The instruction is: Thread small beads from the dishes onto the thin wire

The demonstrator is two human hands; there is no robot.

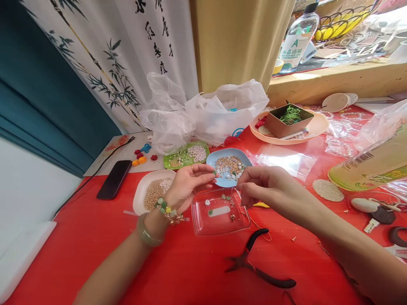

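Note:
My left hand [193, 182] is closed in a pinch on a small green bead [215, 172] at its fingertips. To its right my right hand [260, 184] is also pinched, with a thin thread [234, 194] seeming to hang from its fingers; the fingertips are partly hidden. Below both hands lies a clear tray [200, 226] with a few beads and a pale strip in it. Just behind them is a blue dish [211, 159] of gold, white and green beads. A beige dish [139, 190] of small gold beads stands left of my left hand.
Black-handled pliers [244, 259] lie open on the red table in front. A green dish [168, 163] and plastic bags [216, 114] are behind. A phone [114, 180] lies left. On the right are a large bottle [365, 163], keys [378, 215] and a square tin [275, 125].

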